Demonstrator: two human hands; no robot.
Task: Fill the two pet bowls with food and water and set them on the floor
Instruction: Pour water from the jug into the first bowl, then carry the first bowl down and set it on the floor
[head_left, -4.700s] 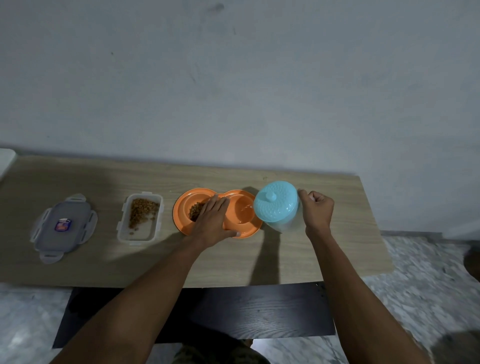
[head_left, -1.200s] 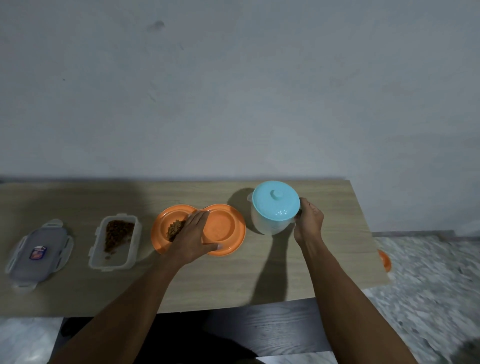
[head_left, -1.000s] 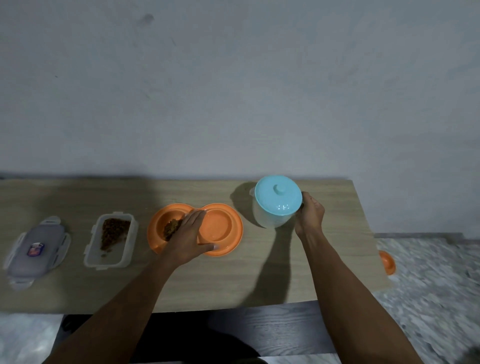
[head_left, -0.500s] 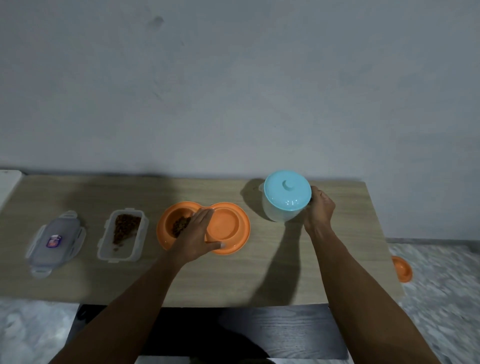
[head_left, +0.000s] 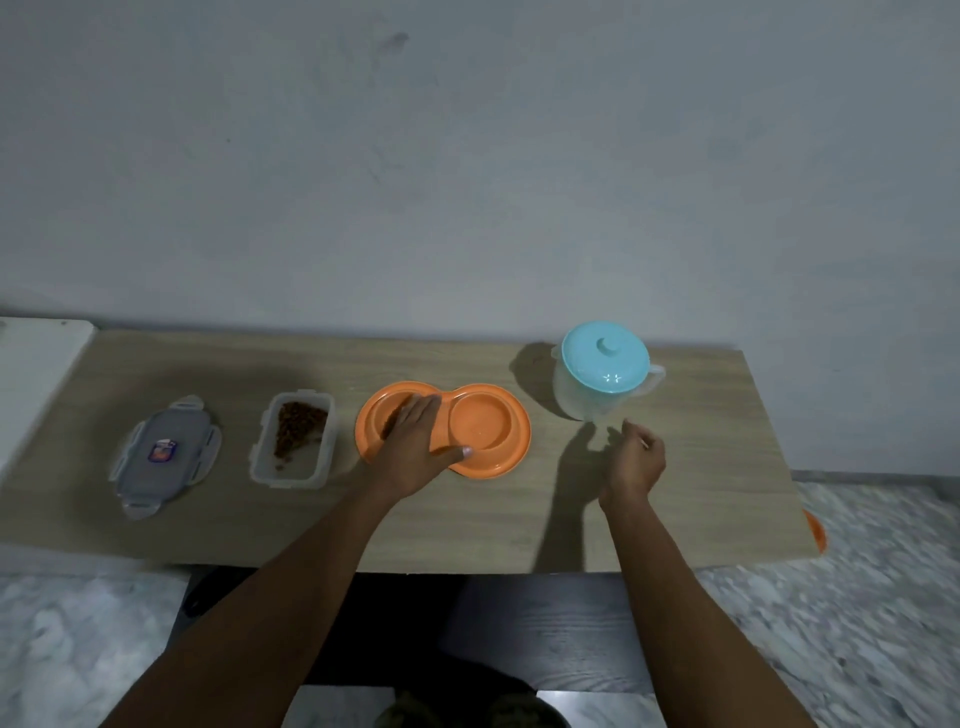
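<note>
Head view. My left hand (head_left: 420, 442) covers most of the left compartment of the orange double pet bowl (head_left: 488, 432), so only a dark sliver of kibble (head_left: 390, 423) shows beside my fingers; whether the right compartment holds water I cannot tell, its surface being plain orange with a faint glint. An orange object on the floor (head_left: 816, 530) is largely hidden behind the right end of the counter (head_left: 701, 499), and a white surface (head_left: 36, 364) at the left is cut off by the frame edge. The bowl stands on the counter, mid-length, directly under my left hand, which lies flat on it with fingers straight and the thumb against the near rim. My right hand (head_left: 637, 460), fingers loosely spread and grasping nothing, hovers to the right of the bowl and just in front of the blue-lidded jug (head_left: 602, 370), touching neither. Left of the bowl sit the open food container (head_left: 294, 439) and its lid (head_left: 164, 453).
</note>
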